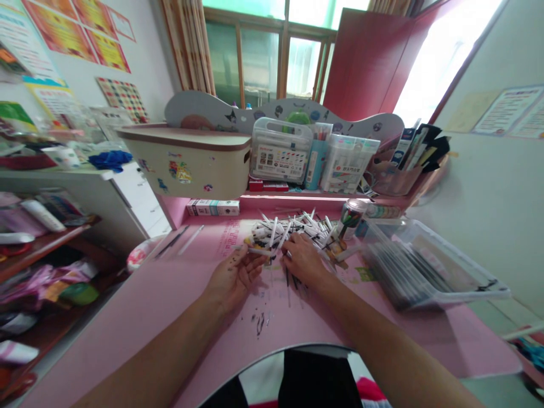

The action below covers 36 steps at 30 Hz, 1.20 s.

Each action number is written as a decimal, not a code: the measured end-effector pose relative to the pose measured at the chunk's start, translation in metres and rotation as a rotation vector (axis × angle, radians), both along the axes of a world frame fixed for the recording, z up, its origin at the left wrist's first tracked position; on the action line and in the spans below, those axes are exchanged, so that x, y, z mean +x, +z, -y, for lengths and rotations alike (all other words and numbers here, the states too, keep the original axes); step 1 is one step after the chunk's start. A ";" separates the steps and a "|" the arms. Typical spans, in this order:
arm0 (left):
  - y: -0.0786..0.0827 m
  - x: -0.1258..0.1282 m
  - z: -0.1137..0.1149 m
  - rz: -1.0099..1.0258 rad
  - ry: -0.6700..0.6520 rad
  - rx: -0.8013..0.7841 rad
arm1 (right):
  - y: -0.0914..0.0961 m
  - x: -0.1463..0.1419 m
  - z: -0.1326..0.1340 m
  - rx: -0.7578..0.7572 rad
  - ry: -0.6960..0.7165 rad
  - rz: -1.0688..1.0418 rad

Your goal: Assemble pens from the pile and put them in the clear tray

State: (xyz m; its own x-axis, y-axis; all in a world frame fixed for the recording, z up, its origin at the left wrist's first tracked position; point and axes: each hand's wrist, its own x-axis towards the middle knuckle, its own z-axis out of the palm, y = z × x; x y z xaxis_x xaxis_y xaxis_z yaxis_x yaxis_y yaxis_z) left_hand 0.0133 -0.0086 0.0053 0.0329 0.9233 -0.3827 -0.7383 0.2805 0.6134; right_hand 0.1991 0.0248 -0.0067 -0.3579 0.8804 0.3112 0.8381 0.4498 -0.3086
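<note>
A heap of white pen barrels and dark thin refills [310, 224] lies at the back middle of the pink desk. My left hand [238, 275], palm turned up, pinches a white pen [260, 251] between thumb and fingers at the heap's near left edge. Just to its right, my right hand [304, 258] is over the front of the heap, back up and fingers curled down; what they close on is hidden. Several dark refills [293, 280] lie under and beside that hand. Dark ink marks [260, 324] spot the desk nearer to me.
At the right stands a clear plastic bin [450, 289] with dark and clear thin sticks inside. A can of pens [352, 218] stands behind the heap. Two slim sticks [190, 239] lie at the left. A shelf behind carries a lidded box [199, 170] and marker cases [280, 153].
</note>
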 end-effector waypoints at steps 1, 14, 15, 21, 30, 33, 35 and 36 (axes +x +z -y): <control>-0.001 0.000 0.000 -0.014 0.005 0.017 | 0.001 0.002 0.001 -0.023 0.019 -0.093; -0.008 0.002 -0.002 -0.059 0.025 0.110 | 0.001 -0.001 0.018 -0.454 0.153 -0.977; -0.007 0.003 -0.002 -0.061 0.026 0.101 | 0.001 -0.001 0.018 -0.455 0.150 -0.986; -0.006 0.005 0.000 -0.108 0.004 0.102 | -0.002 -0.002 0.017 -0.455 0.118 -0.968; -0.006 0.007 0.001 -0.100 -0.015 0.106 | -0.004 -0.003 0.019 -0.407 0.044 -0.932; -0.005 0.008 0.000 -0.093 0.000 0.096 | -0.006 -0.004 0.018 -0.400 0.069 -0.978; -0.005 0.008 -0.001 -0.090 0.005 0.093 | -0.004 -0.004 0.019 -0.366 0.051 -0.949; -0.005 0.008 -0.001 -0.090 0.000 0.094 | -0.003 -0.004 0.020 -0.350 0.032 -0.912</control>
State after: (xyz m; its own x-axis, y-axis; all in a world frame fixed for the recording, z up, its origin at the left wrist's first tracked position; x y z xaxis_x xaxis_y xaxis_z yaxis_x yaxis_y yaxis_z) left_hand 0.0211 -0.0078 0.0002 0.0024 0.9553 -0.2956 -0.6787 0.2187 0.7011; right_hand 0.1954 0.0051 -0.0093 -0.1349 0.9697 0.2037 0.2000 0.2280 -0.9529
